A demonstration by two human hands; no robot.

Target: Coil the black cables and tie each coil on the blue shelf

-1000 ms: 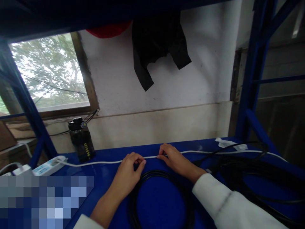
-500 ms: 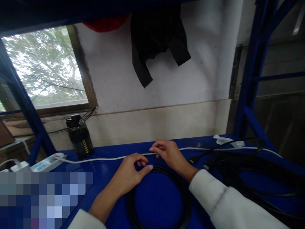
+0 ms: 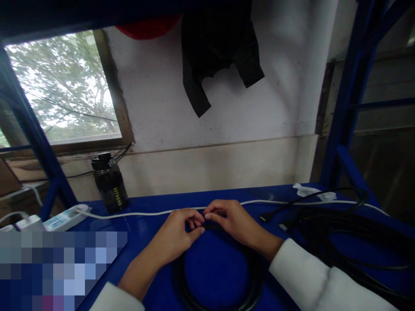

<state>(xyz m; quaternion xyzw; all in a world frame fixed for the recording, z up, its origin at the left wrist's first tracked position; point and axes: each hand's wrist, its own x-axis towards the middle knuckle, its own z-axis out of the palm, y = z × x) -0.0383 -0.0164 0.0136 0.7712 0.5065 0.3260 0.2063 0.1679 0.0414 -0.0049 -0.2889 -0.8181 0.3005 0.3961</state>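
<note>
A coiled black cable [image 3: 256, 283] lies as a ring on the blue shelf top [image 3: 220, 268]. At its upper left, my left hand [image 3: 178, 235] curls its thumb and fingers round the strands. My right hand [image 3: 231, 222] is at the top of the ring, thumb and fingertips pinched together close to the left fingertips. Whatever lies in that pinch is too small to make out. A white cord [image 3: 139, 214] runs along the shelf behind both hands.
To the right sits a larger heap of black cable [image 3: 324, 224] with connector ends pointing at my right wrist. Crumpled white plastic [image 3: 314, 192] lies behind it. A dark bottle [image 3: 110, 183] and a white power strip [image 3: 66, 218] stand at the left. Blue posts [image 3: 343, 108] frame the shelf.
My right hand has come down and toward me, from above the white cord to the top of the ring. My left hand stays at the coil. The view has shifted slightly.
</note>
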